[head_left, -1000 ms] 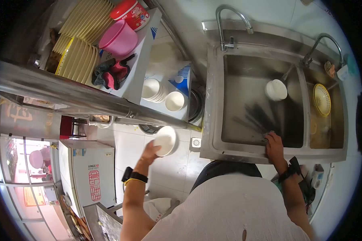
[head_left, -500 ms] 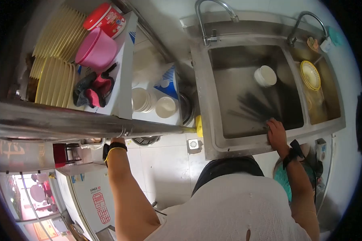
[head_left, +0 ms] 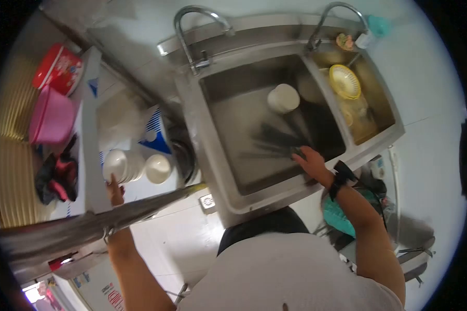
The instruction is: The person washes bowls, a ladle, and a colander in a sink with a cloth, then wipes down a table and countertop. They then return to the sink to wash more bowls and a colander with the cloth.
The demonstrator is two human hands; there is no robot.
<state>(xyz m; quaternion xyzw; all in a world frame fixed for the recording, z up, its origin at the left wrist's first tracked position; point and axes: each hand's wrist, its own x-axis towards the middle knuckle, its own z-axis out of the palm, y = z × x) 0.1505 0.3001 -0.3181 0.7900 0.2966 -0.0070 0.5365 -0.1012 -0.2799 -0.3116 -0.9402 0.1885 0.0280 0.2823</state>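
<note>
My left hand is at the lower edge of a stack of white bowls on the shelf, gripping the rim of the front one; part of the grip is hard to see. A single white bowl stands just right of the stack. Over the near edge of the large sink basin, my right hand is closed on the ends of a bundle of dark, thin chopsticks. They fan out blurred in the cloudy water. Farther back in the same basin sits a white bowl stack.
A steel rail crosses above my left forearm. Yellowish plates, a pink tub, a red container and dark-and-pink gloves fill the upper shelf. A yellow basket sits in the small basin. Two taps arch over the sink.
My left hand has moved from below the rail up to the bowl stack. The view has swung left. My right hand still holds the chopsticks in the basin.
</note>
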